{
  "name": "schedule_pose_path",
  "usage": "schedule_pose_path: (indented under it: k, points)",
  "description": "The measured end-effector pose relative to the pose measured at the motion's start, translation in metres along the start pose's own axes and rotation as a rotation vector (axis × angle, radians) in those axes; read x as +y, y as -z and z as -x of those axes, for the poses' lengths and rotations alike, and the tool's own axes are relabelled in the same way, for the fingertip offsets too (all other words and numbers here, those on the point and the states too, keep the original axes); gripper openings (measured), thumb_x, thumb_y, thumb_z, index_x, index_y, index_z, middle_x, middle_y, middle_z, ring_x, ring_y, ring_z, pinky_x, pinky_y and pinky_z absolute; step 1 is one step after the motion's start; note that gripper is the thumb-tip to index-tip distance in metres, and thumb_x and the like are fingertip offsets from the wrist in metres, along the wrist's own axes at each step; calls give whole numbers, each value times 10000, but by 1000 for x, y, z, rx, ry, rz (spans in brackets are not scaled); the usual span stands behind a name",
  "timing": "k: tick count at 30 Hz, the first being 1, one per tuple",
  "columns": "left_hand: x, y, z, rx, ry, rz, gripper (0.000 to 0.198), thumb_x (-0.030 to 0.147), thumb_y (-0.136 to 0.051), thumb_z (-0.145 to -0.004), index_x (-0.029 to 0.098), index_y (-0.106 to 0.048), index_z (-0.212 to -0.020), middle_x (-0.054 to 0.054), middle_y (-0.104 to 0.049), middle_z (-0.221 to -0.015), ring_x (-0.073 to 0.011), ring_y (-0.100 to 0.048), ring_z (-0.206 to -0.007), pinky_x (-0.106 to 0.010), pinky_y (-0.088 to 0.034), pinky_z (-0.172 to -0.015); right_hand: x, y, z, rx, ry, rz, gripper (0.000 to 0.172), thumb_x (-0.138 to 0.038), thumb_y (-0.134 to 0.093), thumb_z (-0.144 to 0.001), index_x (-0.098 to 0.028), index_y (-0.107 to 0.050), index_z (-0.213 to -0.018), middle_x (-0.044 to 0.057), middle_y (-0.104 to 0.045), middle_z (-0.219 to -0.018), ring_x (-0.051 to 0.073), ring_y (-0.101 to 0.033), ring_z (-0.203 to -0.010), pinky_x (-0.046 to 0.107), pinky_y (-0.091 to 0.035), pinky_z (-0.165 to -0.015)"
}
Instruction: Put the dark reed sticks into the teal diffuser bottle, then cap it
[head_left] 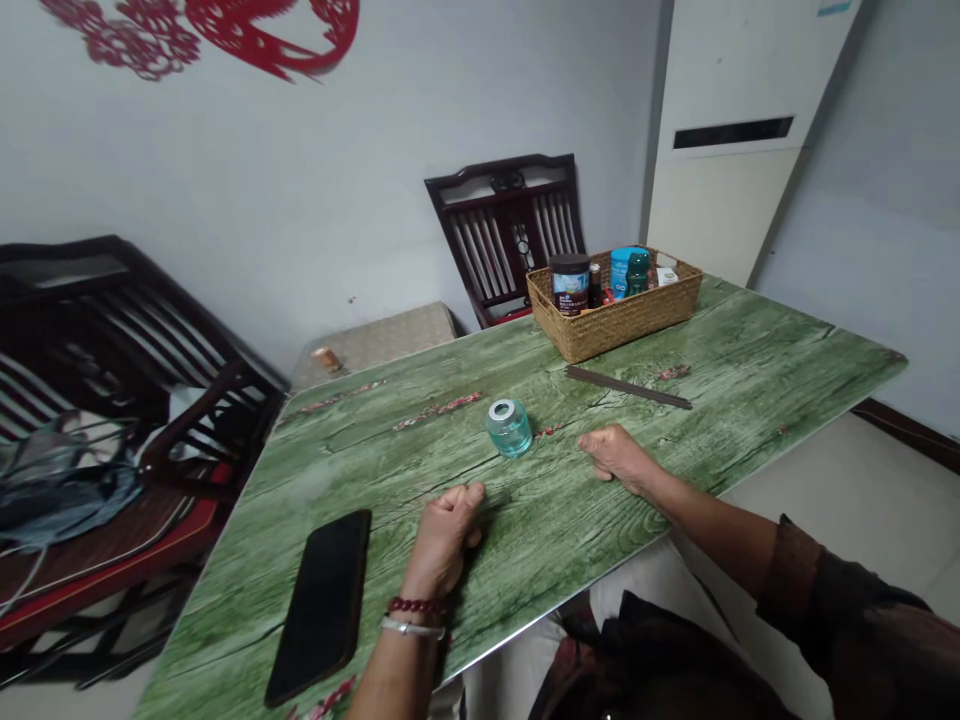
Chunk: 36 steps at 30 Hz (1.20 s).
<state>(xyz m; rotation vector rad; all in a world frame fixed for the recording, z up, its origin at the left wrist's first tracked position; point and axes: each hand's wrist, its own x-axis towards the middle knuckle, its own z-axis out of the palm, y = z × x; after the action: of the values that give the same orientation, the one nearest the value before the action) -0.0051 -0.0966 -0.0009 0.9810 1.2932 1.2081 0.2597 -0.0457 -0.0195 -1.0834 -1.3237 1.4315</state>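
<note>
My left hand (448, 527) rests on the green wood-patterned table (555, 530) as a loose fist, with a dark red bead bracelet and a silver bangle at the wrist. Curled closed as well, my right hand (615, 458) lies on the tabletop further right. No object shows in either fist. Between and beyond them stands a small teal glass diffuser bottle (510, 432), upright, with a silver collar around its open mouth; neither hand touches it. Behind my right hand lies a bundle of thin dark brown sticks (628, 387).
A black smartphone (322, 605) lies left of my left hand. At the back right, a woven basket (622, 327) holds a brown-lidded jar (570, 285), a blue container and other items. Dark wooden chairs (510, 235) stand behind and left. A small wooden piece (327, 359) sits on a low surface.
</note>
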Motion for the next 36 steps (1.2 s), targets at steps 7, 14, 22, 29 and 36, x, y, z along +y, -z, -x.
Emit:
schedule_pose_path:
  k: [7, 14, 22, 29, 36]
  points:
    - [-1, 0, 0, 0, -11, -60, 631, 626, -809, -593, 210, -341, -519, 103, -263, -483, -45, -244, -416, -173, -273, -366, 8, 1, -1, 10, 35, 4, 677, -763, -643, -679, -238, -249, -515, -101, -139, -497, 47, -152, -431, 218, -255, -378]
    - [-3, -5, -1, -1, -60, -170, 664, 650, -789, -606, 227, -284, -527, 107, -220, -510, -51, -207, -435, -180, -267, -364, 12, 1, 1, 7, 83, 107, 656, -755, -619, -699, -228, -275, -513, -88, -183, -488, 56, -218, -423, 226, -229, -419]
    - [12, -2, -8, -84, -236, -171, 440, 500, -825, -667, 205, -566, -866, 40, -541, -724, -108, -527, -608, -232, -478, -583, -7, -6, -4, -16, 65, 213, 364, -509, -720, -719, -202, -546, -807, -93, -460, -544, 84, -422, -484, 209, -331, -492]
    - [33, -25, -66, -51, -480, -222, 690, 444, -767, -759, 259, -443, -1339, -147, -521, -1404, -279, -495, -1329, -444, -439, -1044, -21, -36, -66, -66, 169, 306, 941, -312, -898, -511, -186, -435, -1320, 145, -577, -1315, 237, -597, -1138, 387, -478, -950]
    - [25, -37, -88, -244, -513, -256, 675, 465, -632, -882, 222, -365, -1453, -169, -537, -1429, -284, -487, -1356, -460, -374, -1115, -8, -67, -95, -109, 239, 490, 875, -338, -864, -572, -190, -449, -1328, 111, -625, -1258, 272, -610, -1134, 396, -474, -941]
